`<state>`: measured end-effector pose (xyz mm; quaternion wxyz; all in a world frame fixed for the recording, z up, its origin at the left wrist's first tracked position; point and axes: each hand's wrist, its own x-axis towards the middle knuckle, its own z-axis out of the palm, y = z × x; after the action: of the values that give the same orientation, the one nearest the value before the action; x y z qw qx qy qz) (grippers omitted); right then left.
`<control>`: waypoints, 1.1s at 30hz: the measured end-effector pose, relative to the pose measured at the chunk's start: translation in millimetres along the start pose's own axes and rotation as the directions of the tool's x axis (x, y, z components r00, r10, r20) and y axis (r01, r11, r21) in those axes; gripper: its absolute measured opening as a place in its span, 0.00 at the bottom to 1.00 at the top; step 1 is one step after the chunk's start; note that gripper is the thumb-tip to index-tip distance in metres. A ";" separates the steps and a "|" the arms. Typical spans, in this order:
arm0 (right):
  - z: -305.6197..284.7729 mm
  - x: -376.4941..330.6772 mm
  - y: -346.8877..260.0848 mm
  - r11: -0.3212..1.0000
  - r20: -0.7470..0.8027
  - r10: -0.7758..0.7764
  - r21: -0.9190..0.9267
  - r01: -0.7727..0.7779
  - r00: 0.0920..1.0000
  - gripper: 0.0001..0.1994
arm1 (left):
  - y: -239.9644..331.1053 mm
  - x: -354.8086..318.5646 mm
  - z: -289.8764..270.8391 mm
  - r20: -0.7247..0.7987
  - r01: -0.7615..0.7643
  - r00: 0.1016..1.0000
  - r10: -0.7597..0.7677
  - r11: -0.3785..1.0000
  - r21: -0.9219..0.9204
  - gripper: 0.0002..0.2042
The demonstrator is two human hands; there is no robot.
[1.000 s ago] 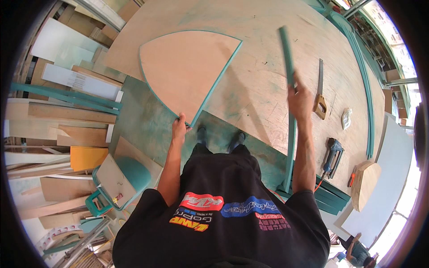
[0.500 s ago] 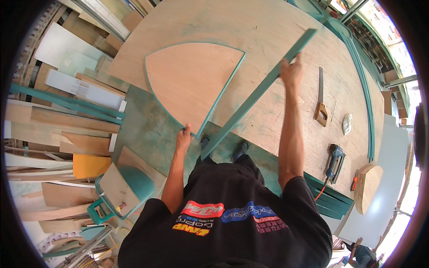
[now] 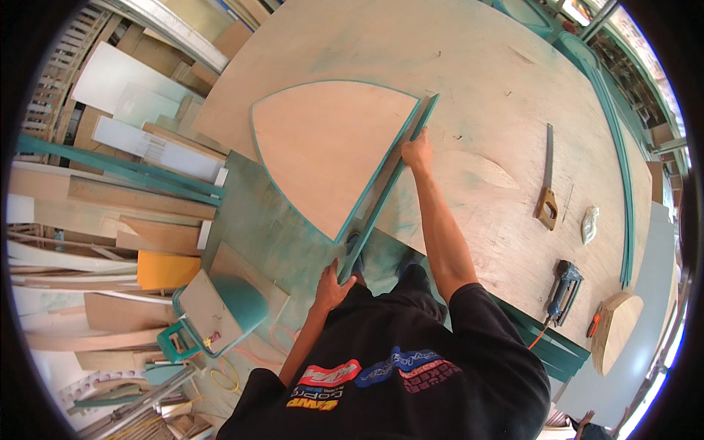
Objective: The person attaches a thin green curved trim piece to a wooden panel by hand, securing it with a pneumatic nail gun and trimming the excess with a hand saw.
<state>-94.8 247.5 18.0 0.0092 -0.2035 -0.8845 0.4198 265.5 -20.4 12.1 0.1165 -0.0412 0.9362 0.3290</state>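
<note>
lengthwise, green strip (image 3: 378, 211) diagonally away and rightward

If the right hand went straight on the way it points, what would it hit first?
Beyond the green strip it grips, the right hand would likely meet the pale panel near its far right corner; relative height is unclear.

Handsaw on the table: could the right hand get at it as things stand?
Probably yes, but only by letting go: the right hand grips the green strip, which the left hand also holds. The handsaw lies to its right, and no other tool shows between them.
</note>
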 end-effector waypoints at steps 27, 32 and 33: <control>-16.3 94.3 25.6 0.815 0.335 -0.180 0.577 -0.050 0.925 0.50 | -7.4 -23.4 -31.4 -0.213 0.322 0.929 -0.303 0.944 0.064 0.21; -18.5 92.4 22.6 0.799 0.346 -0.224 0.600 -0.031 0.911 0.50 | 33.8 19.0 -6.7 -0.391 0.203 0.913 -0.114 0.959 0.195 0.16; -19.5 95.1 23.8 0.799 0.343 -0.219 0.601 -0.035 0.913 0.50 | 38.6 28.2 -4.2 -0.378 0.234 0.914 -0.147 0.953 0.195 0.14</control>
<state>-170.0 310.3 -1.9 -0.0856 -0.0569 -0.7000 0.7067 231.5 7.1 31.8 -0.0209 -0.1780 0.9655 0.1892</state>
